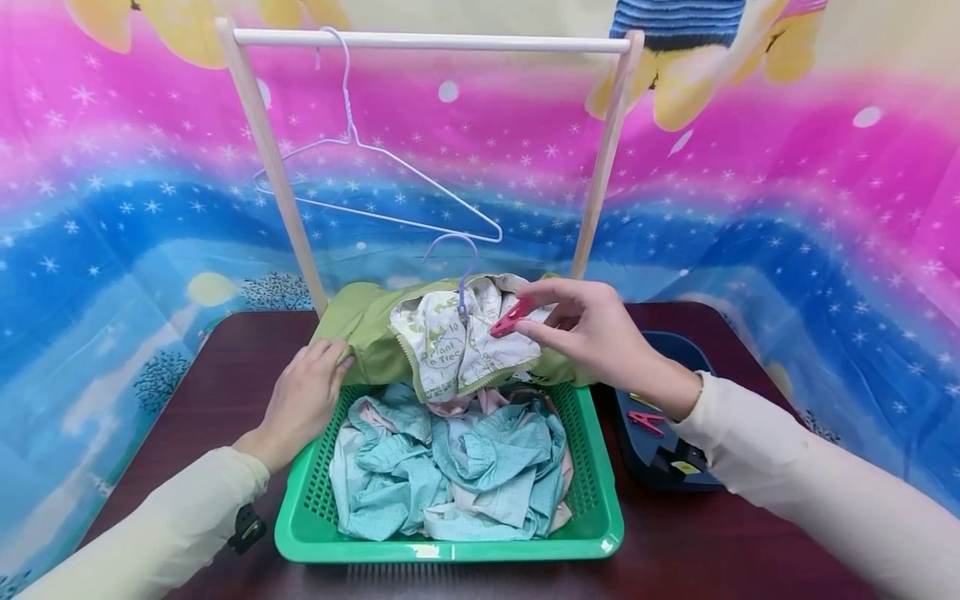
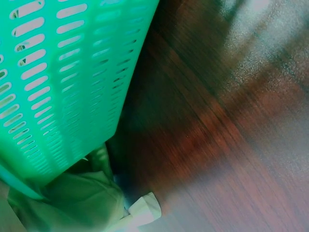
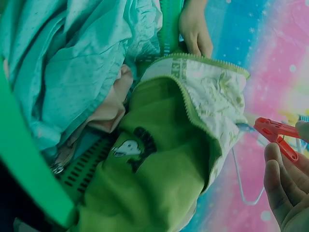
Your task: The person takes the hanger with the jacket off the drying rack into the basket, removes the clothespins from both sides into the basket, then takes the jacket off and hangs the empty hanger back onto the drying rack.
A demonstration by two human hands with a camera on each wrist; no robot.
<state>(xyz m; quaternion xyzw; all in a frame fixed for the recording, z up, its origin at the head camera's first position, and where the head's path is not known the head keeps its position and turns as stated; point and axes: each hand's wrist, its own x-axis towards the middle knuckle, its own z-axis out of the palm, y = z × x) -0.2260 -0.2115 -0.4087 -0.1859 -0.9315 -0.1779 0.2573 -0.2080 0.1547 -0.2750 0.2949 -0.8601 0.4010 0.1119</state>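
Note:
A green zip jacket (image 1: 367, 321) with a white printed lining (image 1: 442, 333) lies across the back of the green basket (image 1: 450, 550). The hook of a lilac hanger (image 1: 474, 250) sticks up from its neck. My left hand (image 1: 303, 400) grips the jacket's left side. With thumb and fingertips, my right hand (image 1: 600, 333) pinches a red clothespin (image 1: 510, 319) beside the hanger's neck. In the right wrist view the clothespin (image 3: 275, 128) is near the jacket's collar, and a dark-and-white dog print (image 3: 128, 148) shows on the green cloth.
Light-blue clothes (image 1: 487, 458) fill the basket. Behind it stands a wooden rack (image 1: 258, 142) with an empty lilac hanger (image 1: 397, 221) on its white bar (image 1: 450, 40). A dark tray (image 1: 630, 450) at the right holds another red clothespin (image 1: 647, 422). All stand on a dark wood table (image 1: 217, 392).

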